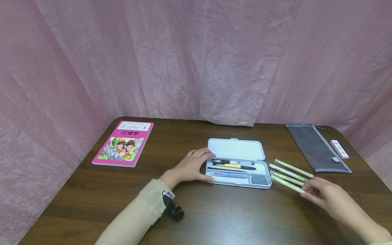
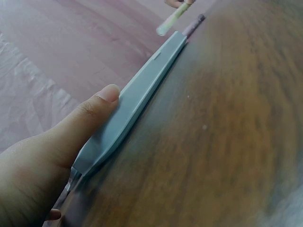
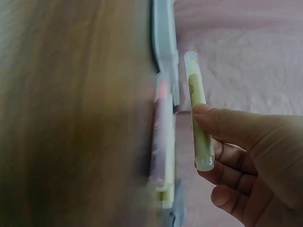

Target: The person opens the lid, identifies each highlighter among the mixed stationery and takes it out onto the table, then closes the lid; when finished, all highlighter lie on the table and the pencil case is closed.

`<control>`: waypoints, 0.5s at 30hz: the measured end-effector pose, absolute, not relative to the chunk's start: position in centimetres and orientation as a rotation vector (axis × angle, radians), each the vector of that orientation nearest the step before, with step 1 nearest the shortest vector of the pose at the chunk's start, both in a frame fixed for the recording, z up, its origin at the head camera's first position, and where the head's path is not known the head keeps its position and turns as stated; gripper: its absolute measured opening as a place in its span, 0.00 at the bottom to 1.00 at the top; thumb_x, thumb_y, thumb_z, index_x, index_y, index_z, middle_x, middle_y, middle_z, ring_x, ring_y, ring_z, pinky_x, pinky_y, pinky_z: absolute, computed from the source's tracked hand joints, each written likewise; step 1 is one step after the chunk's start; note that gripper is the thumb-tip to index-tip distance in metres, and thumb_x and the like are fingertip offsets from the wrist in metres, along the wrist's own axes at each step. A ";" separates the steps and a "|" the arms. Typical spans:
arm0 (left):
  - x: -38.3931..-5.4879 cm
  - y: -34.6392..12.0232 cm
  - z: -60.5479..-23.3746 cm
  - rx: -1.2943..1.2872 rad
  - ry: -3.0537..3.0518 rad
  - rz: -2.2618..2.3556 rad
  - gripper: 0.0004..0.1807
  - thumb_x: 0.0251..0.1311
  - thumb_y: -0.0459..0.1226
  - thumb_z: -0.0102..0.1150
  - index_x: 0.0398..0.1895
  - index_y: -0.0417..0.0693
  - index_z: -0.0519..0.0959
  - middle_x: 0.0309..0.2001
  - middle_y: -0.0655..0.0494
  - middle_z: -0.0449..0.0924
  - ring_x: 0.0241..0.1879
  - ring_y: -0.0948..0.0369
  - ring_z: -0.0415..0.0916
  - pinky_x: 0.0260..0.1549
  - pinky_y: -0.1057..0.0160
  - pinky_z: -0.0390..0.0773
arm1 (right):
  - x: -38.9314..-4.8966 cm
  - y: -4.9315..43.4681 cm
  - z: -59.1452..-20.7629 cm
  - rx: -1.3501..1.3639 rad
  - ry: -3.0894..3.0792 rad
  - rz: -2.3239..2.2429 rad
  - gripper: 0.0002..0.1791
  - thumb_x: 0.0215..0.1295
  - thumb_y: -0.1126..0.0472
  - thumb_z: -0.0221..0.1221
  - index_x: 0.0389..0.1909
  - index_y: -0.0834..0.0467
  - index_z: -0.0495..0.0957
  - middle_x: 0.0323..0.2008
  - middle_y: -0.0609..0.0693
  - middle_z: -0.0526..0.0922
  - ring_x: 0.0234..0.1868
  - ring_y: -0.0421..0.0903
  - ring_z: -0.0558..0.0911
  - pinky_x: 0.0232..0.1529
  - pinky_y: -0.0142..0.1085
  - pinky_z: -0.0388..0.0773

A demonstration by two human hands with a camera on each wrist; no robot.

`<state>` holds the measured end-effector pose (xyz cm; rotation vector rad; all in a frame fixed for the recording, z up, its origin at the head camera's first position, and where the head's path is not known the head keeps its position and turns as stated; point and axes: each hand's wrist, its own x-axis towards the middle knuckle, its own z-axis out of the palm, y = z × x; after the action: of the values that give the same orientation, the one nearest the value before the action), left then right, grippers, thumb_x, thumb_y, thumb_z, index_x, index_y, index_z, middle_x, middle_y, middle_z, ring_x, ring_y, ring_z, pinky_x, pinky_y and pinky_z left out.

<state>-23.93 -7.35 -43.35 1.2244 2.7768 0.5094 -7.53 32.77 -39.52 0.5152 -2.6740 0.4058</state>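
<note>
My left hand (image 1: 192,165) holds the left end of an open pencil case (image 1: 235,149), thumb on its front wall. Inside lie a black gel pen (image 1: 218,161), a yellow-and-black pen (image 1: 231,166), a clear item in the front compartment and a grey eraser (image 1: 259,180). To the right of the case, my right hand (image 1: 329,197) pinches a yellow highlighter (image 3: 196,87) between thumb and fingers, raised off the tabletop in the right wrist view. Beside it several pale green highlighters (image 1: 294,168) lie on the table; a purplish one (image 3: 160,127) shows blurred in the right wrist view.
A pink book (image 1: 122,144) lies at the back left of the brown table (image 1: 171,136). At the back right are a grey mesh zip pouch (image 1: 315,148) and a small white box (image 1: 339,149). A pink curtain (image 1: 196,61) hangs behind the table.
</note>
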 end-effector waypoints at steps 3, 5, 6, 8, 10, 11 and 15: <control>-23.9 -7.3 -43.4 1.223 2.775 0.510 0.49 0.45 0.70 0.59 0.70 0.60 0.62 0.72 0.56 0.59 0.74 0.59 0.51 0.70 0.48 0.55 | -7.3 33.2 -40.1 0.512 -2.667 0.406 0.17 0.40 0.65 0.73 0.25 0.46 0.75 0.24 0.27 0.66 0.27 0.22 0.63 0.25 0.20 0.60; -23.9 -7.3 -43.4 1.222 2.776 0.510 0.49 0.45 0.71 0.59 0.70 0.61 0.62 0.72 0.57 0.59 0.74 0.59 0.51 0.70 0.48 0.55 | -7.3 33.4 -40.4 0.516 -2.659 0.417 0.17 0.40 0.65 0.73 0.26 0.46 0.75 0.24 0.27 0.66 0.27 0.22 0.63 0.25 0.20 0.59; -23.9 -7.3 -43.4 1.222 2.776 0.511 0.49 0.45 0.71 0.59 0.70 0.61 0.62 0.72 0.57 0.59 0.74 0.59 0.52 0.70 0.48 0.55 | -7.3 33.5 -40.5 0.519 -2.652 0.417 0.18 0.39 0.66 0.73 0.25 0.45 0.75 0.24 0.27 0.66 0.26 0.22 0.63 0.25 0.20 0.59; -23.9 -7.3 -43.4 1.223 2.777 0.515 0.48 0.46 0.70 0.59 0.69 0.61 0.63 0.72 0.56 0.59 0.74 0.59 0.52 0.70 0.48 0.55 | -7.3 33.5 -40.8 0.517 -2.650 0.414 0.18 0.38 0.65 0.73 0.25 0.45 0.75 0.24 0.27 0.66 0.26 0.22 0.63 0.25 0.20 0.59; -23.9 -7.3 -43.3 1.223 2.780 0.517 0.48 0.45 0.70 0.59 0.69 0.60 0.63 0.72 0.56 0.59 0.74 0.59 0.52 0.70 0.48 0.55 | -7.3 33.5 -41.1 0.499 -2.670 0.394 0.18 0.39 0.65 0.73 0.25 0.45 0.75 0.24 0.27 0.66 0.26 0.22 0.62 0.25 0.20 0.59; -23.9 -7.3 -43.3 1.222 2.781 0.517 0.48 0.45 0.70 0.59 0.69 0.60 0.63 0.72 0.56 0.60 0.74 0.59 0.52 0.70 0.48 0.55 | -7.3 33.5 -41.2 0.486 -2.688 0.380 0.18 0.39 0.65 0.73 0.25 0.45 0.75 0.24 0.28 0.66 0.27 0.22 0.62 0.25 0.21 0.60; -23.9 -7.3 -43.3 1.219 2.781 0.513 0.48 0.45 0.70 0.59 0.69 0.60 0.63 0.72 0.56 0.60 0.74 0.59 0.52 0.70 0.48 0.55 | -7.4 33.3 -41.4 0.453 -2.729 0.335 0.17 0.39 0.64 0.73 0.25 0.44 0.74 0.24 0.28 0.66 0.26 0.23 0.62 0.24 0.25 0.62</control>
<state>-23.93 -7.33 -43.35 1.2188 2.7809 0.5132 -7.40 33.35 -41.44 0.4527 -2.7289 0.3350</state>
